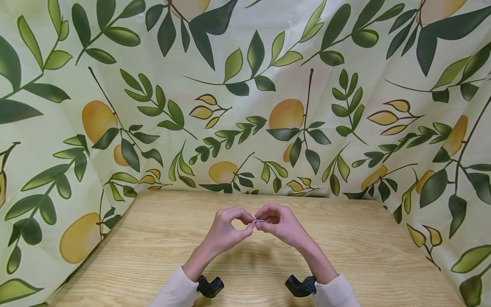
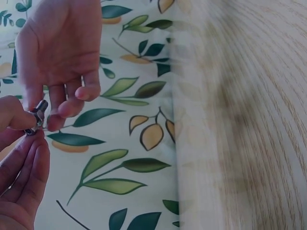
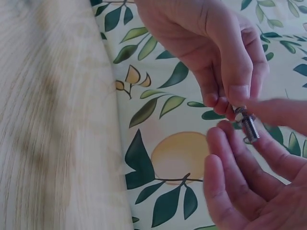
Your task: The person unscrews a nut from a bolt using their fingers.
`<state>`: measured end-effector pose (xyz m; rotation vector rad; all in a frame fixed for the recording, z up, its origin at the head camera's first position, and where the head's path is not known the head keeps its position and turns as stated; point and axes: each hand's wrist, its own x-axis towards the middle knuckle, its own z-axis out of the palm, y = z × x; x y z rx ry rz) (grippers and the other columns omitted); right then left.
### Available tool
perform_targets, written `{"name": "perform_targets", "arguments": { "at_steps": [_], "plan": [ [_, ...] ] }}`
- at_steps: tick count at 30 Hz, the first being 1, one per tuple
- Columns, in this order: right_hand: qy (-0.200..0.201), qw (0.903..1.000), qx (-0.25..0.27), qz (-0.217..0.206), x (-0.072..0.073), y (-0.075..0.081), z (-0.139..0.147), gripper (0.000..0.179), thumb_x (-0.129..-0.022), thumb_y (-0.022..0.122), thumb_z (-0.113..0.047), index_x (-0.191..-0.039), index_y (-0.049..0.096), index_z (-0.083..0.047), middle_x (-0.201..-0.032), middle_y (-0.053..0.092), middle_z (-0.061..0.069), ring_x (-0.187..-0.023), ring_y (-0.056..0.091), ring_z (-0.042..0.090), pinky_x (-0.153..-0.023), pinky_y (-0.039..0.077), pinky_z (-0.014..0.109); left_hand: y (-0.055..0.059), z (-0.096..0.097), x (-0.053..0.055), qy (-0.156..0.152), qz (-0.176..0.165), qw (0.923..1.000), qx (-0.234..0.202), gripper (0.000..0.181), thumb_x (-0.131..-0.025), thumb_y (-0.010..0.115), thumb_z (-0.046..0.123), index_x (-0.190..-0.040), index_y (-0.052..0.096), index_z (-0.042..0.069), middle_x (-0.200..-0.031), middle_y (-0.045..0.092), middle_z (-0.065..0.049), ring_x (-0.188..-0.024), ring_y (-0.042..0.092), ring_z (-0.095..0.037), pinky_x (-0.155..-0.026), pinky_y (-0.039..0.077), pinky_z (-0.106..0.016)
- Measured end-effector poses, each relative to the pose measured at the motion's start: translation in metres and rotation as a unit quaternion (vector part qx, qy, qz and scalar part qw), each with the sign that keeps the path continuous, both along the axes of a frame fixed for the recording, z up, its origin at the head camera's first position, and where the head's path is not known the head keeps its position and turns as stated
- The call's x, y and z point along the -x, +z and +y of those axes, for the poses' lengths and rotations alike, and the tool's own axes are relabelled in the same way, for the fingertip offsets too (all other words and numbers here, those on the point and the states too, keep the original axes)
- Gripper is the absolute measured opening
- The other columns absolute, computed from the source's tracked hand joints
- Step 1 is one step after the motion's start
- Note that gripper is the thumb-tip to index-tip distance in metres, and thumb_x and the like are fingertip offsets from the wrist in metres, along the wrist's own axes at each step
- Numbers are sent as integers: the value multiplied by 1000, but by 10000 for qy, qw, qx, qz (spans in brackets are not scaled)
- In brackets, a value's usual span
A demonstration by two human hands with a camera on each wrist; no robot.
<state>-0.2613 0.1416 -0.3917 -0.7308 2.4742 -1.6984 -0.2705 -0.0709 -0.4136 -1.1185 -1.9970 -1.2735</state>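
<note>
A small silvery metal bolt (image 3: 249, 128) with a threaded shaft and a wider nut-like part is held up between the two hands, above the table. My left hand (image 1: 226, 230) pinches one end of it between thumb and fingertips. From the other side my right hand (image 1: 281, 224) meets it, thumb and index finger at the shaft and its other fingers loosely bent. In the left wrist view the bolt (image 2: 38, 114) pokes up past the left thumb, and the right palm (image 2: 62, 43) faces the camera. Fingertips partly hide the bolt in every view.
Beneath the hands lies a light wood-grain table (image 1: 161, 256). A cloth printed with leaves and orange fruit (image 1: 245, 128) hangs behind it and along both sides. Black wrist mounts (image 1: 210, 286) sit at both pale sleeve cuffs.
</note>
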Motion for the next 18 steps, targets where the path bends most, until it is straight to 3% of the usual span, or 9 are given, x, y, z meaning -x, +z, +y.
{"name": "perform_targets", "arguments": {
  "at_steps": [4,8,12,18],
  "plan": [
    [90,9999,52,-103,1,1,0,23,-98,69,-17,-111,70,2,-100,75,23,-86,73,20,-76,63,33,1,0,-1,44,22,10000,2,14,-79,78,-3,-86,77,9,-82,77,0,-72,71,-16,-68,62,-28],
    [5,10000,16,15,0,1,0,20,-96,72,-15,-108,70,1,-99,74,22,-83,71,16,-76,62,32,2,0,-2,123,-24,9999,37,15,-79,77,-3,-85,75,10,-81,76,0,-72,71,-18,-70,60,-21],
    [45,10000,69,50,0,1,0,20,-94,73,-13,-108,70,1,-99,73,19,-83,70,15,-74,60,28,2,1,-2,134,-84,9999,43,10,-80,77,1,-84,75,10,-81,76,-3,-72,71,-18,-68,61,-25],
    [280,9995,163,-40,1,0,-1,20,-99,68,-13,-109,69,4,-99,73,26,-83,72,15,-74,63,32,0,1,-1,58,-98,9999,58,4,-87,73,9,-85,75,8,-81,76,0,-73,70,-17,-68,61,-27]
  ]
}}
